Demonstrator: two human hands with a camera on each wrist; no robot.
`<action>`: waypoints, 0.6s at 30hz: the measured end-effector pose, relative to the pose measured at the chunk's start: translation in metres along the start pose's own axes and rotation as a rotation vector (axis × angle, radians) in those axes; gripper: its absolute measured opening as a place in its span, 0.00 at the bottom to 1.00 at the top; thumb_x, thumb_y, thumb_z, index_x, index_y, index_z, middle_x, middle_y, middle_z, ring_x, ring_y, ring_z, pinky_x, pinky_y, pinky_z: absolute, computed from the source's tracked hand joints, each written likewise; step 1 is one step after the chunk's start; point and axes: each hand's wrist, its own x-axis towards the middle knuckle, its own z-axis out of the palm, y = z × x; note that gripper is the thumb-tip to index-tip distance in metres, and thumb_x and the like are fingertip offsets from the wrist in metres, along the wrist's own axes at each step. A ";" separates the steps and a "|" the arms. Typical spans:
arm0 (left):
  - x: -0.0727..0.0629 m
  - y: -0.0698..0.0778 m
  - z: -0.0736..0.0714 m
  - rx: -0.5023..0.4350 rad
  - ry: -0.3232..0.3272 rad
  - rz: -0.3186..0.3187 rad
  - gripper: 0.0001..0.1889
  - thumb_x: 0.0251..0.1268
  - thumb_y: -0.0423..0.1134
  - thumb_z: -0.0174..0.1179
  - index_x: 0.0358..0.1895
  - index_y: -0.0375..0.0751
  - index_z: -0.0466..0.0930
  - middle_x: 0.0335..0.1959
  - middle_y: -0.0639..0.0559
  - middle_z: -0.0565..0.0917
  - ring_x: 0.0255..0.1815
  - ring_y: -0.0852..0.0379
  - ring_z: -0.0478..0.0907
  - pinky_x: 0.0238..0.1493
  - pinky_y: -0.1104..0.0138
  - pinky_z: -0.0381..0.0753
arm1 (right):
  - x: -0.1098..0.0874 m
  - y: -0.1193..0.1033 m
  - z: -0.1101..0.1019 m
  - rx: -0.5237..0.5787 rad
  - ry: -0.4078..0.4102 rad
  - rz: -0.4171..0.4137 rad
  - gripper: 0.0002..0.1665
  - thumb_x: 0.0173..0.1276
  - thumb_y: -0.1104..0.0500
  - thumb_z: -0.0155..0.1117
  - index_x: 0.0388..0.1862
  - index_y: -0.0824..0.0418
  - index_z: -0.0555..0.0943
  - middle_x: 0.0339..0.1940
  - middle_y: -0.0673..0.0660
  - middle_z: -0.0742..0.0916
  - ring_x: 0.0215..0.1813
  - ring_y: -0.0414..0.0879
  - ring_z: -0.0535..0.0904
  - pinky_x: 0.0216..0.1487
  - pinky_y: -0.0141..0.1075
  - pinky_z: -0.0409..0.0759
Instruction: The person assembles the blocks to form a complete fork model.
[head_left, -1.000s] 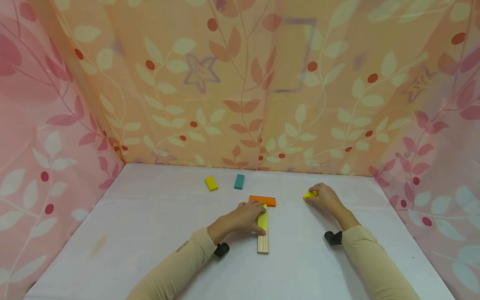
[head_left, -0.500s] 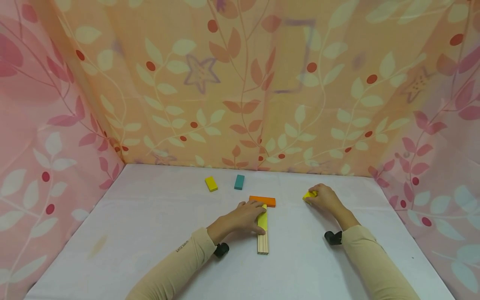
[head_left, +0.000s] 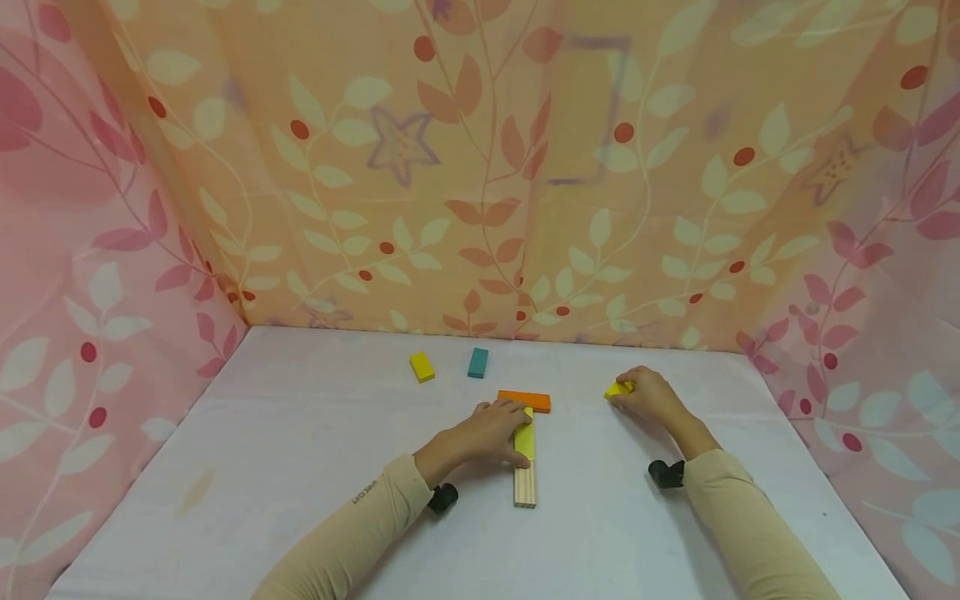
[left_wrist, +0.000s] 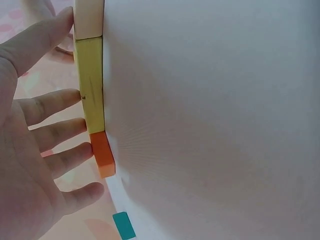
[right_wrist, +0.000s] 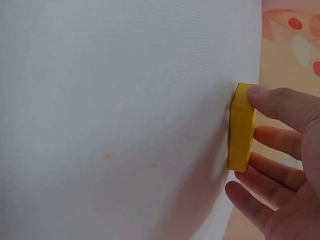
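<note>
In the head view, an orange block (head_left: 536,404) lies crosswise at the far end of a line formed by a pale yellow block (head_left: 524,443) and a plain wood block (head_left: 525,490). My left hand (head_left: 480,435) rests over this line. The left wrist view shows its fingers (left_wrist: 52,104) spread and fairly straight, tips at the yellow and orange blocks, thumb by the wood block (left_wrist: 89,19). Off to the right, my right hand (head_left: 654,402) holds a bright yellow block (right_wrist: 242,130) low at the white cloth, thumb at one end and fingertips along it.
Farther back on the white tablecloth (head_left: 300,467) lie another yellow block (head_left: 422,367) and a teal block (head_left: 477,363). Floral curtains (head_left: 480,167) enclose the back and both sides. Each wrist carries a small black camera (head_left: 666,475).
</note>
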 end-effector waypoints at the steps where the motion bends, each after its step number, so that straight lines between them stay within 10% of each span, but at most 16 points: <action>1: 0.000 0.000 0.000 -0.004 0.001 -0.001 0.37 0.53 0.60 0.69 0.66 0.51 0.72 0.71 0.54 0.69 0.74 0.53 0.60 0.74 0.48 0.60 | 0.000 0.000 0.000 0.003 -0.002 0.003 0.27 0.60 0.55 0.71 0.52 0.73 0.81 0.54 0.74 0.81 0.53 0.64 0.78 0.57 0.56 0.76; 18: 0.000 0.000 0.000 -0.001 0.005 -0.001 0.37 0.53 0.60 0.69 0.66 0.51 0.72 0.72 0.54 0.69 0.74 0.53 0.60 0.73 0.50 0.62 | 0.003 0.003 -0.001 0.053 -0.030 0.044 0.28 0.59 0.53 0.72 0.52 0.71 0.82 0.54 0.72 0.82 0.53 0.62 0.77 0.58 0.56 0.75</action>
